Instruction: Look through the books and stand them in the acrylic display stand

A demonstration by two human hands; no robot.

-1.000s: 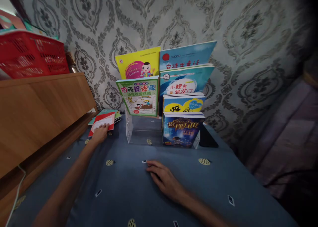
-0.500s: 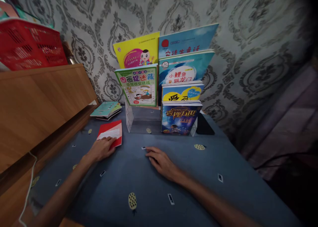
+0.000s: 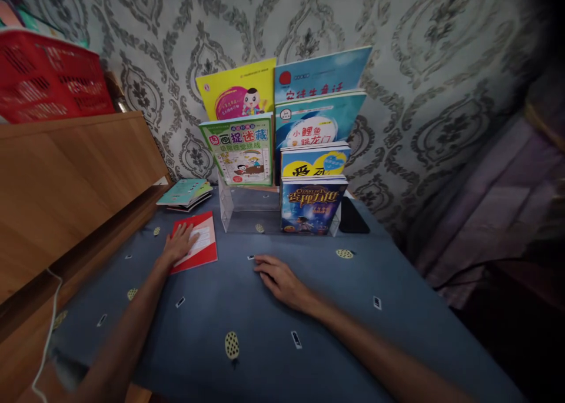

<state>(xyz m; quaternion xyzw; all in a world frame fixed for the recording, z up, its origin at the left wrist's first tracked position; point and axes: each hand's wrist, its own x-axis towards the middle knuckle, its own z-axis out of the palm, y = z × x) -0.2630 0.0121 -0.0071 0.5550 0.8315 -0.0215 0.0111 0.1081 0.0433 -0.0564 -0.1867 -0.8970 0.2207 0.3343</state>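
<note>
A red booklet [image 3: 203, 259] with a white panel lies on the blue patterned tablecloth [image 3: 198, 344]. My left hand [image 3: 179, 244] rests on its left part, fingers spread and pressed flat on the cover. To the right, my right hand [image 3: 282, 280] lies on the cloth with its fingers stretched out and nothing in them. In front of both hands stands a clear acrylic book rack [image 3: 247, 220]. It holds a green picture book [image 3: 242, 153], a yellow book [image 3: 238, 91] behind that, and several blue books on the right, a dark blue one [image 3: 311, 206] foremost.
A small stack of thin books [image 3: 185, 194] lies behind the red booklet. On the left, a wooden cabinet [image 3: 79, 179] carries a red plastic basket [image 3: 48, 76]. A black flat object [image 3: 353, 216] lies right of the rack. A white cable [image 3: 55, 315] hangs at the left.
My left hand has moved from the booklet's lower edge up and left onto its cover, fingers now spread. My right hand stays at about the same place on the cloth. The view has shifted slightly.
</note>
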